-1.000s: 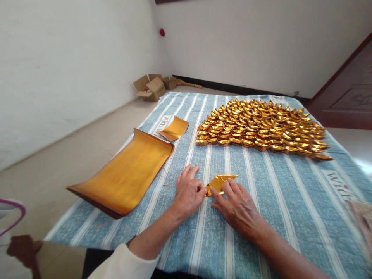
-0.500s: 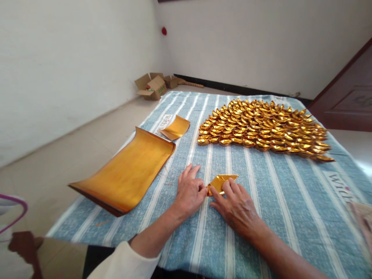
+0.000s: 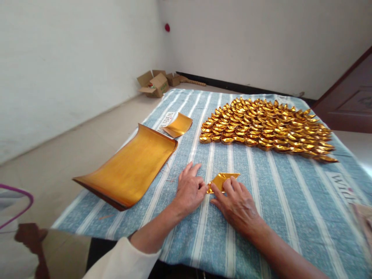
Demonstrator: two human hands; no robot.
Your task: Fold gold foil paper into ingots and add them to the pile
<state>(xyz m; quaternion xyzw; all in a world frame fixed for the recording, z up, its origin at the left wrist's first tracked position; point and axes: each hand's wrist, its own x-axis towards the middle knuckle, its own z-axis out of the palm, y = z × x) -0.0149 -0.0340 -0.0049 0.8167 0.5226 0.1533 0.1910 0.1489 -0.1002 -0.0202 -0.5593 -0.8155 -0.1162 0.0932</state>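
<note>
- Left hand (image 3: 190, 190) is pinching the left end of the gold piece (image 3: 220, 179) with thumb and forefinger, other fingers spreading away; the step in hand is apparently creasing that end
- Between both hands, on the striped cloth (image 3: 213, 244), the gold piece is lying slanted and shining, a pointed corner reaching right past the fingers, small wrinkles showing near its upper edge, its lower part hiding under the right hand
- Right hand (image 3: 237, 202) is resting bent fingertips on it, apparently pressing, not gripping; the next move is probably calling for steady pressure here and a firm pinch opposite
</note>
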